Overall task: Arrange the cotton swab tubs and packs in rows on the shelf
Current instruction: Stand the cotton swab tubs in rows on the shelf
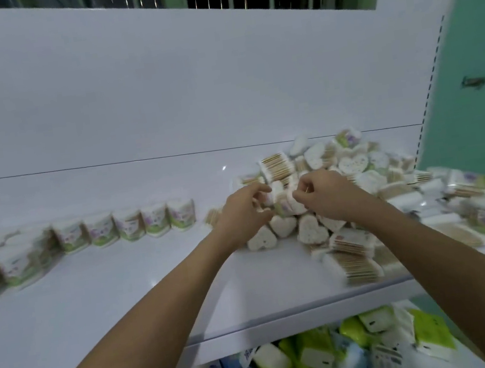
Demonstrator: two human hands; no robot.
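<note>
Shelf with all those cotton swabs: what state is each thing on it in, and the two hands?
Row of tubs: upright, side by side.
Pile of tubs and packs: jumbled, unsorted.
Left hand: fingers curled, reaching into the pile.
Right hand: fingers curled at the pile.
Shelf: partly stocked.

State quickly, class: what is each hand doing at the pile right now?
Left hand: fingers curled round a white heart-shaped cotton swab tub in the pile.
Right hand: fingers curled, pinching a tub there.
</note>
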